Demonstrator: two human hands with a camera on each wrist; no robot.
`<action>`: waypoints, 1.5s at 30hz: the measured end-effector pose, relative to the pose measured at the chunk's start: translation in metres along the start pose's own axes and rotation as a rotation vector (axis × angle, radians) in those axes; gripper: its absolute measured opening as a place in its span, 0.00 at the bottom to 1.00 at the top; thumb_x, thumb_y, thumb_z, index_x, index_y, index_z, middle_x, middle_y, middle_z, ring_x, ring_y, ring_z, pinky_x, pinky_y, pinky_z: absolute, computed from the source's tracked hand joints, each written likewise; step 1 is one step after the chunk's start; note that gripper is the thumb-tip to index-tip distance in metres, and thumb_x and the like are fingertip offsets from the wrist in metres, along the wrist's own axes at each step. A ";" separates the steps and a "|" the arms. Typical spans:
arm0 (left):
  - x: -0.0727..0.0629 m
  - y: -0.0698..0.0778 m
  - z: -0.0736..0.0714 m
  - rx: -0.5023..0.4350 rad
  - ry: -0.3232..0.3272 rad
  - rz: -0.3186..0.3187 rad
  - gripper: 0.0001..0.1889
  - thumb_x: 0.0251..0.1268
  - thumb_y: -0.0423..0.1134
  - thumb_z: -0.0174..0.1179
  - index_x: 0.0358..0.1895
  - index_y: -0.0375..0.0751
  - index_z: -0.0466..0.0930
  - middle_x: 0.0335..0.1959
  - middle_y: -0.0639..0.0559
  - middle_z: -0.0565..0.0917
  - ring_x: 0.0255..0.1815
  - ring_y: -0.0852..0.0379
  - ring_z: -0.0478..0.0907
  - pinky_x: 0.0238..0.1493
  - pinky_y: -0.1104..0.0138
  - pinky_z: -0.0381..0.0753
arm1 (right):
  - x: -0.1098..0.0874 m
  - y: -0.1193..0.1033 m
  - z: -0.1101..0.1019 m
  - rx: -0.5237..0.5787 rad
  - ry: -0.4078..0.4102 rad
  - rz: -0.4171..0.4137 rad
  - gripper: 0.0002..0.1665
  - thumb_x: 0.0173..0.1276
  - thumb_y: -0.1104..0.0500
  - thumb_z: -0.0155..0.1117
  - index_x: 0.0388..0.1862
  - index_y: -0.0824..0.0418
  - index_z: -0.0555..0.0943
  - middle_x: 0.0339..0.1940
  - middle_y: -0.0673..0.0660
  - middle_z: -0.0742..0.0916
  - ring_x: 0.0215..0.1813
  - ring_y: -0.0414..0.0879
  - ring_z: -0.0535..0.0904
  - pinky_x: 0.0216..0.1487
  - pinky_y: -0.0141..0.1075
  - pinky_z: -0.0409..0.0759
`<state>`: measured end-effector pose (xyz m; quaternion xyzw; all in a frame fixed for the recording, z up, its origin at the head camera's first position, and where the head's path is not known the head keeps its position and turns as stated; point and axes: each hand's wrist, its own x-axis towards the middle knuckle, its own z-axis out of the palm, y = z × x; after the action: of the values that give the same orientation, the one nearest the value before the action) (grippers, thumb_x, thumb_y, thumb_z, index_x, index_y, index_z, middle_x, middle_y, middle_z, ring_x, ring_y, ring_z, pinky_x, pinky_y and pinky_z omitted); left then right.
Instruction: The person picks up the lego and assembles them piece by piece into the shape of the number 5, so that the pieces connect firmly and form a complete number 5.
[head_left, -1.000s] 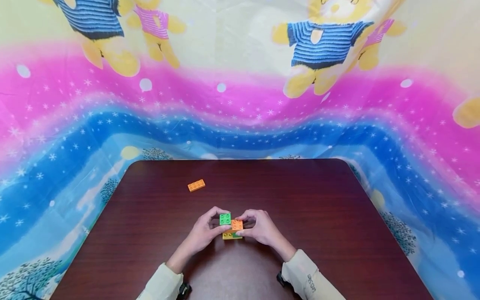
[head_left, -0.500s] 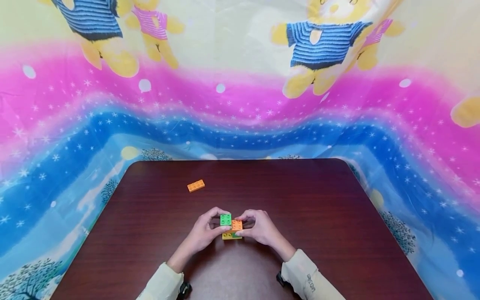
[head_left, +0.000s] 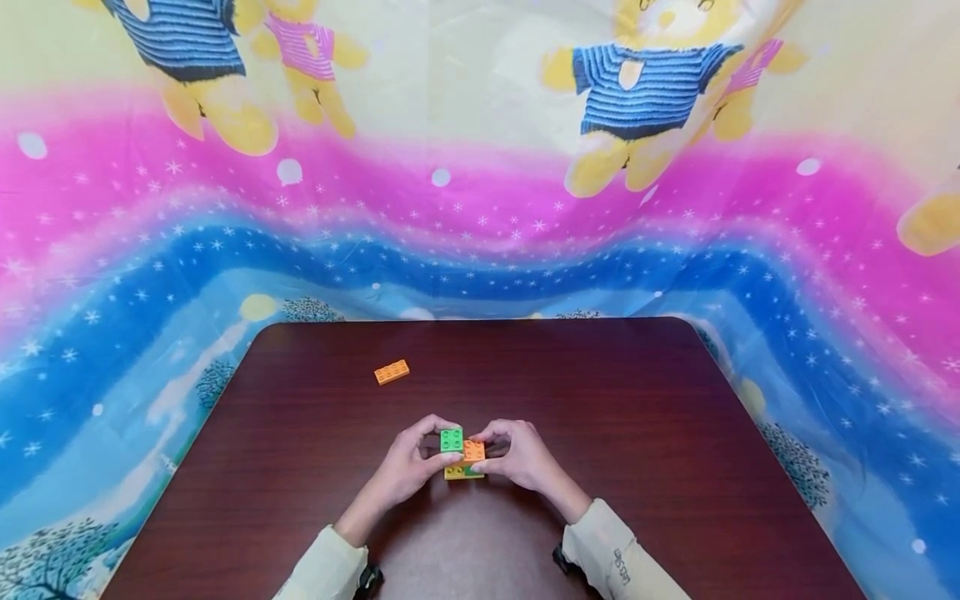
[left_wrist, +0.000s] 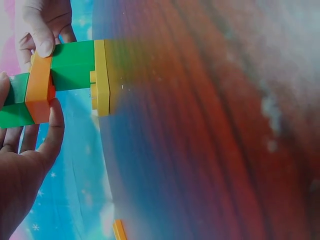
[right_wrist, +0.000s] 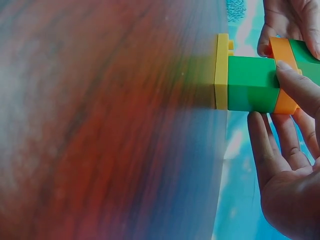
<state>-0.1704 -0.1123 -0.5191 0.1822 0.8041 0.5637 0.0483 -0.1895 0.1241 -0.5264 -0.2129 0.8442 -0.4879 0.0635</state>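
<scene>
A small stack of toy building bricks stands before me in the head view. A yellow plate [head_left: 454,472] forms its base, resting at the tabletop. One half of that plate carries a green brick [right_wrist: 252,82], and an orange plate [head_left: 474,451] lies across its top, overhanging to the left. Over the overhang sits a second green brick [head_left: 451,439]. My left hand [head_left: 408,458] pinches this upper green brick between thumb and fingers, one fingertip at the orange plate's underside. With thumb and fingers my right hand [head_left: 525,458] grips the orange plate's right end, just above the lower green brick.
Farther back and to the left, a loose orange plate [head_left: 392,372] lies on the dark wooden table [head_left: 600,383]. A patterned cloth [head_left: 480,208] with bears hangs behind the table and along its sides.
</scene>
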 end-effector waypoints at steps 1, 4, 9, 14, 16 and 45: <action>0.000 0.001 0.000 -0.005 0.001 0.000 0.17 0.65 0.39 0.73 0.55 0.51 0.81 0.52 0.51 0.86 0.50 0.48 0.87 0.49 0.62 0.87 | 0.000 0.000 0.000 -0.003 0.002 -0.002 0.20 0.53 0.59 0.86 0.46 0.52 0.90 0.43 0.49 0.91 0.44 0.41 0.89 0.45 0.32 0.88; 0.000 0.002 0.000 -0.013 0.005 -0.006 0.17 0.64 0.38 0.73 0.54 0.50 0.81 0.52 0.50 0.86 0.50 0.47 0.87 0.49 0.61 0.86 | 0.000 0.002 0.000 -0.006 0.002 -0.002 0.20 0.54 0.59 0.85 0.46 0.51 0.90 0.43 0.49 0.91 0.44 0.41 0.89 0.45 0.33 0.88; -0.002 0.003 0.000 -0.018 -0.003 -0.021 0.17 0.65 0.39 0.73 0.54 0.51 0.81 0.53 0.50 0.86 0.51 0.47 0.87 0.49 0.60 0.87 | -0.001 0.003 0.001 -0.019 -0.005 0.009 0.20 0.55 0.58 0.85 0.48 0.50 0.90 0.45 0.49 0.91 0.44 0.40 0.89 0.46 0.34 0.88; -0.002 0.003 0.000 -0.023 -0.007 -0.016 0.17 0.65 0.38 0.73 0.54 0.50 0.81 0.53 0.50 0.85 0.50 0.48 0.87 0.50 0.60 0.87 | -0.001 0.003 0.001 -0.023 -0.011 0.017 0.20 0.55 0.57 0.85 0.48 0.50 0.90 0.45 0.48 0.91 0.44 0.39 0.89 0.46 0.33 0.87; -0.002 0.002 0.000 -0.023 -0.005 -0.009 0.17 0.65 0.38 0.73 0.54 0.50 0.81 0.53 0.50 0.85 0.50 0.47 0.87 0.49 0.60 0.86 | -0.001 0.003 0.001 -0.018 -0.010 0.019 0.20 0.55 0.57 0.85 0.47 0.50 0.90 0.44 0.48 0.91 0.44 0.40 0.89 0.46 0.33 0.87; -0.002 0.003 0.002 0.040 0.017 -0.005 0.19 0.65 0.43 0.73 0.58 0.54 0.81 0.53 0.54 0.86 0.52 0.50 0.87 0.54 0.61 0.87 | 0.000 0.001 0.001 -0.010 0.011 0.056 0.19 0.54 0.58 0.85 0.45 0.50 0.90 0.42 0.49 0.91 0.44 0.42 0.89 0.47 0.37 0.88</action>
<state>-0.1672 -0.1103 -0.5172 0.1764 0.8162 0.5488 0.0392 -0.1897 0.1240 -0.5276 -0.1869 0.8526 -0.4827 0.0714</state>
